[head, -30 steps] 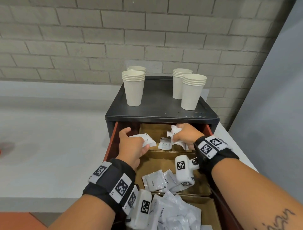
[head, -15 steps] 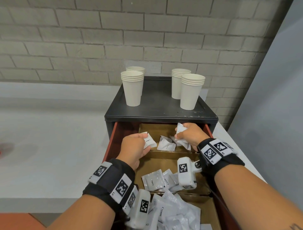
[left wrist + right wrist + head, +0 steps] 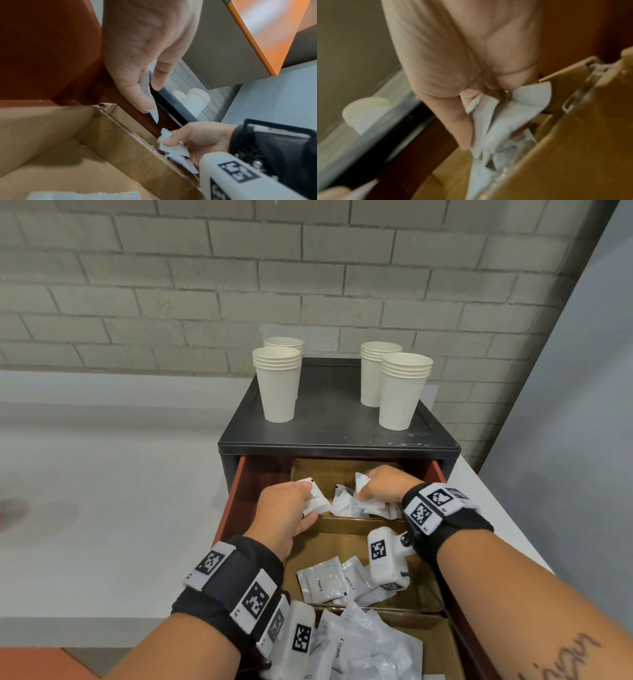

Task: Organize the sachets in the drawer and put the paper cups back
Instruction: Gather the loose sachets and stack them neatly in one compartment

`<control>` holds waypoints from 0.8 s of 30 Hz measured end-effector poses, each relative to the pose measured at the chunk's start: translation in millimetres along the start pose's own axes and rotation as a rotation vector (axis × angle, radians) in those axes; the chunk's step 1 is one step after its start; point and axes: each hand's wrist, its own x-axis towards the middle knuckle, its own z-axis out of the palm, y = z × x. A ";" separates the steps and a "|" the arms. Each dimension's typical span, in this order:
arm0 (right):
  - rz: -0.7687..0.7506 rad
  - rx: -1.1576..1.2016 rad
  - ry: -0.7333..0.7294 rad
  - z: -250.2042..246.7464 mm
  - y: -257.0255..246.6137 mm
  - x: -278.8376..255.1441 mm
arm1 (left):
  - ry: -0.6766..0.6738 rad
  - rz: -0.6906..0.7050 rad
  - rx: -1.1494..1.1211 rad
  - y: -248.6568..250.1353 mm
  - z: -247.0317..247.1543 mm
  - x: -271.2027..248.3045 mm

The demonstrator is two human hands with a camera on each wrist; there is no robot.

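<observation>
The red drawer (image 3: 236, 491) is pulled out, with brown cardboard compartments (image 3: 346, 523) inside. My left hand (image 3: 291, 508) pinches a white sachet (image 3: 315, 498) over the left of the back compartment; the left wrist view shows this sachet (image 3: 150, 102) edge-on between thumb and fingers. My right hand (image 3: 380, 484) grips a bunch of white sachets (image 3: 363, 491) above the loose sachets (image 3: 349, 506) in that compartment, and the bunch (image 3: 501, 116) shows in the right wrist view. Several stacks of paper cups (image 3: 277, 385) stand on the black cabinet top (image 3: 329, 426).
More sachets (image 3: 325, 580) lie in the middle compartment and a heap of sachets (image 3: 370, 648) fills the nearest one. A grey counter (image 3: 102, 491) runs to the left. A brick wall (image 3: 308, 285) stands behind and a grey panel (image 3: 565, 440) on the right.
Both hands have sunk a little lower into the back compartment, still holding their sachets. The left hand's sachet has drifted slightly toward the right hand.
</observation>
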 end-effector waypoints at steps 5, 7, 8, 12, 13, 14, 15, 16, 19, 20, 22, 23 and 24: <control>-0.112 -0.155 -0.119 15.4 -7.7 10.1 | -0.005 0.036 0.093 3.8 -5.1 1.3; -0.144 -0.183 -0.113 20.0 -9.8 11.9 | -0.021 0.069 0.063 3.0 -6.1 0.1; -0.158 -0.204 -0.111 21.3 -9.8 13.2 | -0.040 0.100 0.083 1.9 -6.2 2.7; -0.245 -0.229 -0.033 15.4 -9.1 6.6 | -0.035 0.074 0.204 3.3 -6.5 1.4; -0.279 -0.198 0.018 11.7 -8.3 3.7 | -0.031 0.061 0.209 4.1 -5.9 1.0; -0.313 -0.147 0.065 7.6 -7.2 0.1 | -0.029 0.051 0.222 4.6 -5.9 2.3; -0.344 -0.083 0.093 3.5 -6.4 -5.4 | -0.022 0.048 0.238 5.0 -6.1 1.2; -0.356 -0.027 0.102 -0.5 -5.7 -12.6 | -0.022 0.052 0.255 5.5 -6.1 0.2; -0.382 0.074 -0.009 -5.8 -2.0 -32.1 | -0.025 0.052 0.300 4.6 -8.4 -0.8; -0.390 0.084 -0.065 -5.0 -1.2 -38.8 | -0.053 0.041 0.327 3.6 -9.3 -1.9; -0.406 0.175 -0.121 -0.8 -0.2 -47.3 | -0.191 -0.005 0.383 0.9 -10.1 -6.7; -0.419 0.250 -0.119 1.1 -0.2 -50.1 | -0.288 -0.032 0.387 -0.8 -10.5 -10.0; -0.422 0.323 -0.120 2.5 -1.5 -53.1 | -0.373 -0.053 0.381 -2.0 -10.8 -12.4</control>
